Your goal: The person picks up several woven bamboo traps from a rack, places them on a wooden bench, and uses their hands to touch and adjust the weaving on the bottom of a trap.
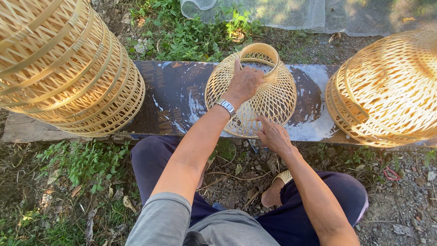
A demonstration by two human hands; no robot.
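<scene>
A small woven bamboo basket (273, 98), bulb-shaped with a narrow ring neck, lies on its side on a dark worn board (175, 98). My left hand (244, 83) rests flat on top of the basket near its neck, fingers pressed on the weave; a metal watch sits on that wrist. At the basket's wide lower rim my right hand (272, 133) pinches the weave with its fingertips. I sit behind the board with my knees apart in dark trousers.
A stack of several large woven bamboo baskets (68, 68) stands on the board's left end. Another stack (387, 91) lies at the right. Grass and weeds (186, 36) grow beyond the board, with pale netting (291, 16) at the top. Dirt and dry leaves lie between my legs.
</scene>
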